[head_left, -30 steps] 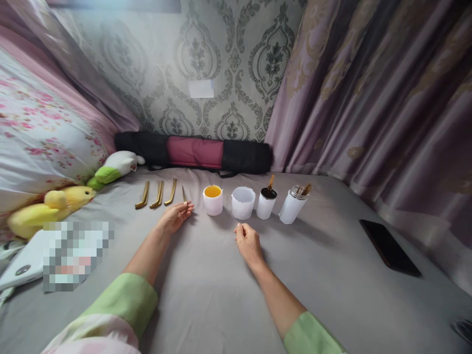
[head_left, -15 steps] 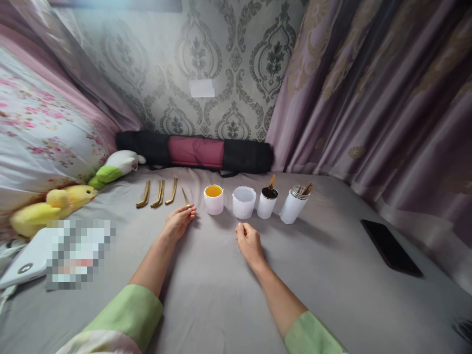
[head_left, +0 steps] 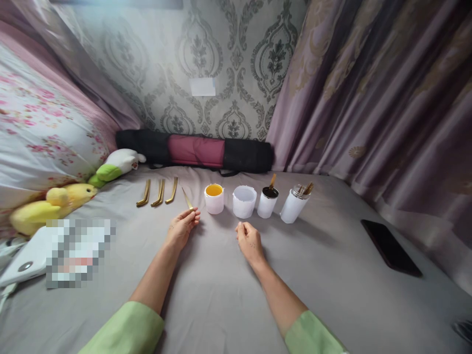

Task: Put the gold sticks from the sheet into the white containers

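My left hand (head_left: 184, 226) has its fingers closed at the near, wider end of a slim, tapered gold tool (head_left: 187, 198); its narrow tip points away from me. Its exact kind is unclear. My right hand (head_left: 250, 242) rests on the sheet with curled fingers, hiding anything in them. Just beyond it stands a translucent white cup (head_left: 244, 209). To that cup's left is a white cup with a yellow inside (head_left: 214, 204). To its right are a white cup with a dark inside and gold sticks (head_left: 266, 205) and a tilted white container of thin sticks (head_left: 293, 209).
Bent gold straw-like pieces (head_left: 158, 194) lie in several small groups at the left. A black phone (head_left: 391, 247) lies at the right. A black and maroon bag (head_left: 195, 151) runs along the wall. Plush toys (head_left: 55, 206) and a white device (head_left: 33, 260) are on the left.
My left hand has moved slightly right and towards me, and more of the gold tool's length shows. My right hand and the cups stay as they were.
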Available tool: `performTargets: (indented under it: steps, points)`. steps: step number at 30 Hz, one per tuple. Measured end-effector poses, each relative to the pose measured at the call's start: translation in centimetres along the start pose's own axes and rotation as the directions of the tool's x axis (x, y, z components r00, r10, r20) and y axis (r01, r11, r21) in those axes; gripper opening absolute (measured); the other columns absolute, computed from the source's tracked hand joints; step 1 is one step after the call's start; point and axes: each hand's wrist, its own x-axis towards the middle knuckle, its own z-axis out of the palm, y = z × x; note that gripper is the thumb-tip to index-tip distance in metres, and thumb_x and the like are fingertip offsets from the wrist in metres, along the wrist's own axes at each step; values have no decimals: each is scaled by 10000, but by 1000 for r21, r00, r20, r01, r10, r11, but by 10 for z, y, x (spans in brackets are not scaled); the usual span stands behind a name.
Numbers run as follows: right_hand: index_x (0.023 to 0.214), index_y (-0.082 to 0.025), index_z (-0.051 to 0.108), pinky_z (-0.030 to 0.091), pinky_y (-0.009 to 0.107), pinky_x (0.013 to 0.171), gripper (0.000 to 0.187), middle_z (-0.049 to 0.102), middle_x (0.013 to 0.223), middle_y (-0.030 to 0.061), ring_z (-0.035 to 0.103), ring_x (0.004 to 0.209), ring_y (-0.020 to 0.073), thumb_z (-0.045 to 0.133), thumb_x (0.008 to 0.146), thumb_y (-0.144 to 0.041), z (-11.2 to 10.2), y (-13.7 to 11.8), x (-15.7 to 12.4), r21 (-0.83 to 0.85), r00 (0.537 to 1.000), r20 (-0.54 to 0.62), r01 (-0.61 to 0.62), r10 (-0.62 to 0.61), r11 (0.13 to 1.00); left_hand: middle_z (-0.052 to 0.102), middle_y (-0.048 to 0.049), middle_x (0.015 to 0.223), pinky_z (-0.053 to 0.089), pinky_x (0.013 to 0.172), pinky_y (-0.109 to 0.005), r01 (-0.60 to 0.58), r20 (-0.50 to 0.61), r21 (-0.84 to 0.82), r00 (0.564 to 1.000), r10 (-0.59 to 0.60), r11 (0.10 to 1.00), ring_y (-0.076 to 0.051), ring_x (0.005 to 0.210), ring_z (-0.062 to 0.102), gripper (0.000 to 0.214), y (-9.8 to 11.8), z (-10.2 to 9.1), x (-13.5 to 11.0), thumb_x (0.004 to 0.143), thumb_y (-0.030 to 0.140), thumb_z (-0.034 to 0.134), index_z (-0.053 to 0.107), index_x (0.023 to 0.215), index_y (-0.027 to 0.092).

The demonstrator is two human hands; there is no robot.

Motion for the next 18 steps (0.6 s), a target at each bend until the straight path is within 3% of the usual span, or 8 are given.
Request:
performTargets:
  steps: [9,18]
  points:
    - [653,-161,541,316,188,450,374,543,564,17,449,482,91,335,829,-420,0,-1,0,13,1000,8,-7,7,1000,635,-72,808,453,574,-204,-108,53,30,993,106,994,-92,631,560,343,-5,9,-20,615,247,697,630,923,110]
    - [668,-164,547,326,190,450,375,555,578,23,470,491,98,336,827,-430,0,-1,0,18,1000,5,-24,24,1000,626,-71,850,443,602,-225,-193,143,89,973,179,977,-109,665,553,347,-8,21,-40,683,296,639,624,997,152]
